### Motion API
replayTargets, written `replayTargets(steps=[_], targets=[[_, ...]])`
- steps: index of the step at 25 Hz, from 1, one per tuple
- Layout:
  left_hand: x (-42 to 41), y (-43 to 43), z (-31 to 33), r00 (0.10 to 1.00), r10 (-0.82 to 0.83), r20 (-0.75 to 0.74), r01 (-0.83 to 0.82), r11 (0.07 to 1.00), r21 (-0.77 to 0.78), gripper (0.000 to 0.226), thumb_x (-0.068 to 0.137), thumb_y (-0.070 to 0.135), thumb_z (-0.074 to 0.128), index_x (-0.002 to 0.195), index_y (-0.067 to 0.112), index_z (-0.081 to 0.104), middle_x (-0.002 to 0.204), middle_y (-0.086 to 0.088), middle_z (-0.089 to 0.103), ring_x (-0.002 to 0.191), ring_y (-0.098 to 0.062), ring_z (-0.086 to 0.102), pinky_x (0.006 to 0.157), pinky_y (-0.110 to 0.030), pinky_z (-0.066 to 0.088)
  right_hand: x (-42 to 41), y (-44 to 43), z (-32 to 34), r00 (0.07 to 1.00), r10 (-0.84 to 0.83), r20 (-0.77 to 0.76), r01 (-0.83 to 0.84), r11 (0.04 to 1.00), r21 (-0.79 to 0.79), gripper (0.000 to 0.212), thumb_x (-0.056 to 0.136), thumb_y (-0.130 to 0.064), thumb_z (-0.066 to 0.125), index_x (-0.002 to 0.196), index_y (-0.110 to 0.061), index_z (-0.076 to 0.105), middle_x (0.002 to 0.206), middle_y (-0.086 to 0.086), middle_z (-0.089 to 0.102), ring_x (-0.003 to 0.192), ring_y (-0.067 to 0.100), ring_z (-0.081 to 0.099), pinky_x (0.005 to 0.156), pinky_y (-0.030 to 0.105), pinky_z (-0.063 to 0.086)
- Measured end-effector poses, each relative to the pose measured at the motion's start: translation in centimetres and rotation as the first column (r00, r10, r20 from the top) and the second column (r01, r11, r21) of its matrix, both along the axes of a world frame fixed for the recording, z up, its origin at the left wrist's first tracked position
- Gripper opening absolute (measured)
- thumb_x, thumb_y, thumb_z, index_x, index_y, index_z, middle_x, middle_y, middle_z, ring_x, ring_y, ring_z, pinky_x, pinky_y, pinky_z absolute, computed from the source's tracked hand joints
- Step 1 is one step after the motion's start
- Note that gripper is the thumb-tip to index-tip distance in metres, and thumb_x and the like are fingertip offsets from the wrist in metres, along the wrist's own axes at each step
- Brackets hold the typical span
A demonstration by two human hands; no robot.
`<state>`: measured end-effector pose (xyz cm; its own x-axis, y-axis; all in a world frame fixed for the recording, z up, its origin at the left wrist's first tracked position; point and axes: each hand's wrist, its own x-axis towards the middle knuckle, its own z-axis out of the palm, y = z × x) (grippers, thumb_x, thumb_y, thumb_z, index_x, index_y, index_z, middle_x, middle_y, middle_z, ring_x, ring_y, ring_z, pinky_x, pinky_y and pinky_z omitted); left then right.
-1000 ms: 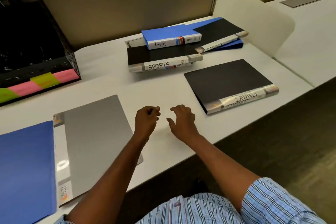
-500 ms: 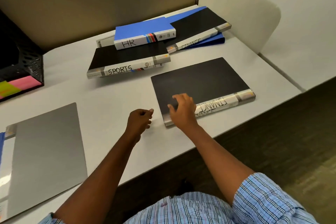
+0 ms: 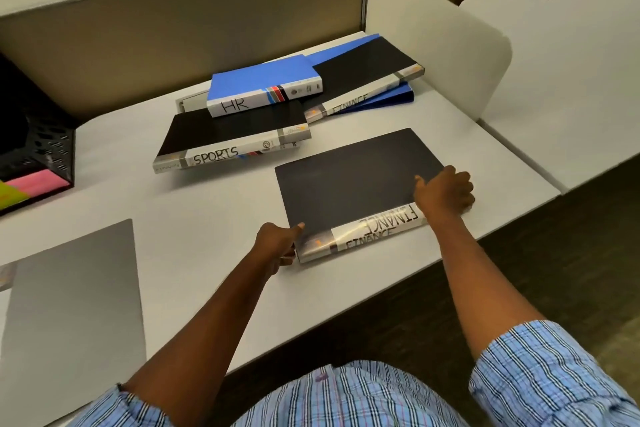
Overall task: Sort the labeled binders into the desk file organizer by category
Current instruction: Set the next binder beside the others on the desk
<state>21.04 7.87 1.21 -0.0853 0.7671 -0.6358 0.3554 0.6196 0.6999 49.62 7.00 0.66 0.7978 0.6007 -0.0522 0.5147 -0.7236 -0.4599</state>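
A black binder labeled FINANCE (image 3: 349, 184) lies flat near the desk's front edge. My left hand (image 3: 278, 244) grips its near left corner, thumb on the cover. My right hand (image 3: 445, 192) grips its right end, thumb on top and fingers curled over the edge. Behind it lies a pile: a black SPORTS binder (image 3: 232, 135), a blue HR binder (image 3: 263, 85) on top, and another black FINANCE binder (image 3: 367, 76) over a blue one. The black mesh file organizer (image 3: 38, 149), with pink and green labels, stands at the far left.
A grey folder (image 3: 72, 302) lies flat at the near left. A white curved divider (image 3: 436, 42) stands right of the pile, with another desk beyond it. A tan partition wall runs along the back. The desk's front edge drops to dark floor.
Both hands have moved from the bare desk onto the near FINANCE binder. The right hand slid along to its right end and the left hand took its left corner. The view shifted right.
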Motion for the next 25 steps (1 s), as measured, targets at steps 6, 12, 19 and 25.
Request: replayTargets(steps=[6,12,19,25], targets=[[-0.4,-0.2,-0.1,0.988,0.056,0.147,-0.044,0.995,-0.087,0.035,0.086,0.024,0.068,0.102,-0.006,0.063,0.094,-0.019,0.065,0.075,-0.027,0.064,0.065,-0.035,0.055,0.8,-0.7,-1.8,0.996,-0.086,-0.031,0.082,0.991,-0.104,0.07,0.085,-0.051,0.062,0.13,-0.001,0.043,0.138,0.023,0.037,0.125,0.038,0.037,0.101,0.051,0.035],[0.1,-0.8,0.2,0.95,0.065,0.306,-0.031,0.993,-0.114,0.027,0.083,0.024,0.071,0.094,0.002,0.058,0.088,-0.014,0.065,0.073,-0.022,0.067,0.062,-0.035,0.057,0.2,-1.4,-2.2,0.971,-0.213,-0.112,0.211,0.977,-0.03,0.08,0.085,-0.054,0.06,0.14,-0.003,0.032,0.14,0.024,0.034,0.124,0.042,0.038,0.102,0.05,0.034],[0.8,-0.3,3.0,0.786,0.074,0.614,-0.077,0.997,-0.022,0.028,0.093,0.012,0.054,0.121,0.012,0.054,0.113,-0.015,0.066,0.093,-0.032,0.068,0.068,-0.044,0.058,2.3,-2.0,0.4,0.847,-0.307,-0.434,0.44,0.863,0.249,0.057,0.09,-0.029,0.064,0.135,-0.005,0.04,0.138,0.021,0.036,0.124,0.039,0.04,0.089,0.049,0.053],[0.1,1.9,8.9,0.778,-0.06,0.626,-0.047,0.987,0.154,0.029,0.091,0.019,0.055,0.12,0.016,0.057,0.11,-0.012,0.069,0.085,-0.026,0.071,0.064,-0.034,0.057,5.6,-3.6,4.6,0.679,-0.223,-0.699,0.549,0.786,0.283,0.057,0.085,-0.035,0.07,0.13,-0.007,0.047,0.134,0.018,0.044,0.106,0.031,0.058,0.073,0.035,0.054]])
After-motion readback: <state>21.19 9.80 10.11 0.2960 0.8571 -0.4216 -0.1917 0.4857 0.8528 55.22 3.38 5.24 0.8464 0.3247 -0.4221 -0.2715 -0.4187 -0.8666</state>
